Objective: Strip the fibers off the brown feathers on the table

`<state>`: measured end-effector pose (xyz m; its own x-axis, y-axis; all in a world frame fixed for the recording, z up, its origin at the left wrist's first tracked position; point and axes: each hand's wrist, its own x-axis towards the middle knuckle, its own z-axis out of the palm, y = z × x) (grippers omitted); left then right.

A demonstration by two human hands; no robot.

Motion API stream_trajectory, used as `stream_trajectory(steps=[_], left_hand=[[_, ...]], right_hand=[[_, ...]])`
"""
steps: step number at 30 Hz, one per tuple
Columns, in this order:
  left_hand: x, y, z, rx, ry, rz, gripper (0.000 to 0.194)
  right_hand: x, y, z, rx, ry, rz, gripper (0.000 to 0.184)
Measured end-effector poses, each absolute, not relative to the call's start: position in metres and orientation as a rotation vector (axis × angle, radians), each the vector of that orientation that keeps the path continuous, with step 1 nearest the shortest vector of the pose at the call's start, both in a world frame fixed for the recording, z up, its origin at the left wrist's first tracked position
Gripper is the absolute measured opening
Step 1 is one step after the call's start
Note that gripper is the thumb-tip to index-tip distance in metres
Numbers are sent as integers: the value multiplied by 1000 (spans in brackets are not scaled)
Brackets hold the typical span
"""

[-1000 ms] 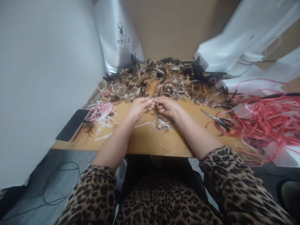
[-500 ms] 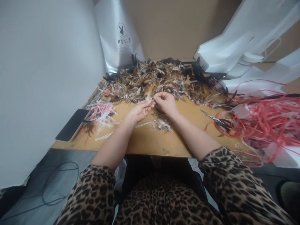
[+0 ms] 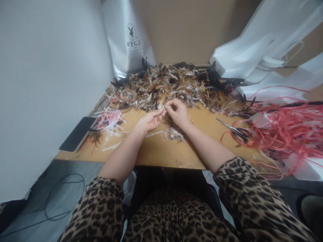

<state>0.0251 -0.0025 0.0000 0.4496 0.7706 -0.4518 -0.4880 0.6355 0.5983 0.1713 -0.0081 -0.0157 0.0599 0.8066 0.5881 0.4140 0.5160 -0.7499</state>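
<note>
A brown feather [image 3: 161,101] is held upright, or nearly so, in front of the feather pile [image 3: 174,82] and above the near part of the counter [image 3: 164,154]. It is presumably held by its lower end so that the plume is left uncrushed and the base can be reached from both sides. The scissors [image 3: 234,129] are laid to the right with the points turned inward, probably so that they can be picked up easily, beside a tangle of red ribbon [image 3: 290,131]. Pink and white strips [image 3: 111,118] are gathered at the left near the smartphone [image 3: 78,134], perhaps so that the middle is left free for the work

By the left hand [image 3: 153,120], turned partly palm up, the feather's base appears to be pinched between thumb and forefinger, with the other fingers loosely curled. The right hand [image 3: 178,113] is closed in a fingertip pinch at the same spot; whether quill or thread is gripped there cannot be told
</note>
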Motion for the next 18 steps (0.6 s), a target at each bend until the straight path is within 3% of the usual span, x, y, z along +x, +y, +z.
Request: stream_trajectory(steps=[4,12,18], left_hand=[[25,0,-4,462,779,841,14],[28,0,-11,800,839,1011,14],[27,0,-15,885,836,993,10]], right_hand=[[171,-7,-17,-1080,-1526,504,11],[174,0,-17,-979,-1012,1458,34],[178,1,-16,-925,-942,1649,29]])
